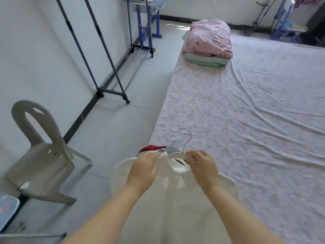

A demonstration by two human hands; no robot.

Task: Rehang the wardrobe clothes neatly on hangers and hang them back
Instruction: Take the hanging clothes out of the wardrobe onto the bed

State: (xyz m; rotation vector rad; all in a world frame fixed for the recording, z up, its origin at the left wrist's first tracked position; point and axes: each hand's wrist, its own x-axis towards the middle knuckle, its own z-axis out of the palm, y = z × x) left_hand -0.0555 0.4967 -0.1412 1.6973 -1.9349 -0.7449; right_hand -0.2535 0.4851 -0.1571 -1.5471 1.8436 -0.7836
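**Both hands held up side by side, near centre**

Two bare forearms are extended forward from the near edge and angled inward toward each other. The left hand (143, 170) is held palm down, its fingers curled over the collar edge of a white garment (168, 208). The right hand (204, 170) is held near it on the right, fingertips pinched round a white hanger (177, 155).

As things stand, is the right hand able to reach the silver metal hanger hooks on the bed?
Probably yes: the silver metal hanger hooks lie just beyond the right hand with nothing between, but it grips the white plastic hanger.
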